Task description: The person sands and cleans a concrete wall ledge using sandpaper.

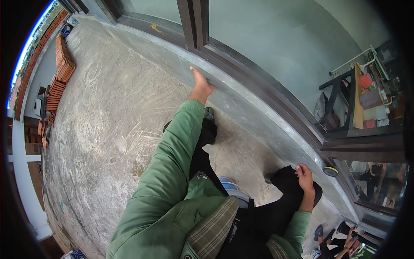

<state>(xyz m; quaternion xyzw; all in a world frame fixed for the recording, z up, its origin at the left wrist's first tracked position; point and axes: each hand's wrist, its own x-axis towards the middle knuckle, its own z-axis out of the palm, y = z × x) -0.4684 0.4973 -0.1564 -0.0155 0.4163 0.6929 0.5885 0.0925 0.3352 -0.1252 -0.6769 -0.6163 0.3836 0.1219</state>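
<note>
A blue-and-white bucket (232,185) stands between the person's legs in black trousers (263,216), partly covered by the green jacket (159,181); what is in it cannot be seen. The right hand (304,176) is held above the bent right knee, its fingers curled and the fingertips close together; whether something small is pinched there cannot be told. The left hand (201,84) reaches out to the low wall (254,116), thumb spread wide from the fingers, open and with nothing visible in its grip. The wall runs along the floor (103,103) under the dark window frame (254,69), past both hands. It is grey and fairly smooth, with cloudy darker and lighter patches and a paler top edge. A round yellow-and-black object (330,172) is at its upper edge, beyond the right hand. Farther off at the lower right, another person (345,247) is near the wall, partly cut off by the dark border. Behind the glass (280,56), a wooden-topped table (358,101) bears a red container (366,80) and other crowded items, their contents unclear. Across the scuffed concrete floor, orange-brown tiles (58,90) stand in a long row.
</note>
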